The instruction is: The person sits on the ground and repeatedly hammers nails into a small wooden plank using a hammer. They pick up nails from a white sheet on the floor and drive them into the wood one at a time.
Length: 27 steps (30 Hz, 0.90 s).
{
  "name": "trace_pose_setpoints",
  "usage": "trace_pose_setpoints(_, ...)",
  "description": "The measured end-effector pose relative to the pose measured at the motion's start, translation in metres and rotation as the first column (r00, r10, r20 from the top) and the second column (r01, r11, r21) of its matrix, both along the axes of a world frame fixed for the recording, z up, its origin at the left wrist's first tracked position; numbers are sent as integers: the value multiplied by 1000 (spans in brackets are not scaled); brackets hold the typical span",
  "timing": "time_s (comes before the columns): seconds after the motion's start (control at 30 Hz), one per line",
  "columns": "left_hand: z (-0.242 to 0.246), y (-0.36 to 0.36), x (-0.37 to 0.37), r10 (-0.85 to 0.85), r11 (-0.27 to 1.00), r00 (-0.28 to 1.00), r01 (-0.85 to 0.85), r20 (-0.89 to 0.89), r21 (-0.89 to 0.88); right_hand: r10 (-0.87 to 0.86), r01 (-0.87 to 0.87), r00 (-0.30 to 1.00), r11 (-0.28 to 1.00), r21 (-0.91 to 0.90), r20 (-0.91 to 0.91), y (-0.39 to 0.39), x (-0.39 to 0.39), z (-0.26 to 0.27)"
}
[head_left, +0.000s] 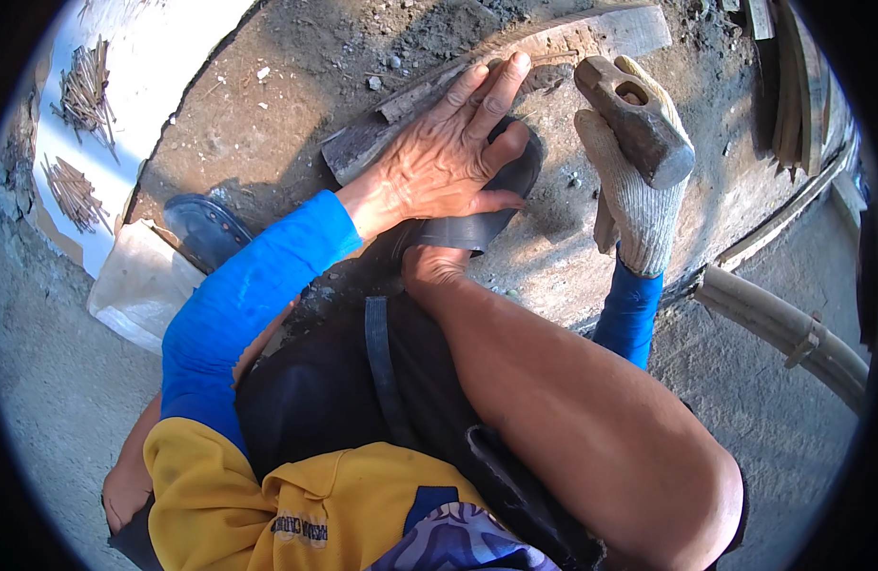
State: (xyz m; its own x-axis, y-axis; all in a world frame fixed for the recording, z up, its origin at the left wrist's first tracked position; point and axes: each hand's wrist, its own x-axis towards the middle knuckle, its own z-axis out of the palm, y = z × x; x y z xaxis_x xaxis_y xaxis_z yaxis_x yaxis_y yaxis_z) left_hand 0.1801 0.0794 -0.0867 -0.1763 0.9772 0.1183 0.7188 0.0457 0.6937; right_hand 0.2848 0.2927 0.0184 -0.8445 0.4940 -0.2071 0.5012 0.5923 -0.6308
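Note:
My bare left hand [457, 146] reaches over my sandalled foot, its fingertips at a weathered wooden plank [421, 107] on the ground. Just past those fingertips a nail [555, 54] lies on the plank; whether the fingers hold anything is hidden. In a knitted work glove, my right hand [642, 171] grips a hammer by its handle, which is mostly hidden behind the glove. The heavy steel hammer head [635, 118] shows its eye towards me, to the right of the plank.
Two piles of nails [88, 89] lie on a white sheet [161, 43] at upper left. A dark sandal [207, 228] is left of my arm. Wooden strips [799, 100] lie at upper right, with a curved pole-like piece [781, 325] below them.

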Motion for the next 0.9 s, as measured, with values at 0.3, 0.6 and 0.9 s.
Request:
trace_pose_setpoints(0.3,-9,4,1,82,986,992,-94,92,134,99,-103,994,986,130,39,-3,-11,18)
trace_pose_setpoints(0.6,0,2,0,72,997,995,-72,71,-6,124,-154,974,976,152,192,-6,-50,17)
trace_pose_setpoints(0.9,2,5,-5,33,999,998,-33,-59,13,136,-158,978,978,137,156,-11,-52,21)
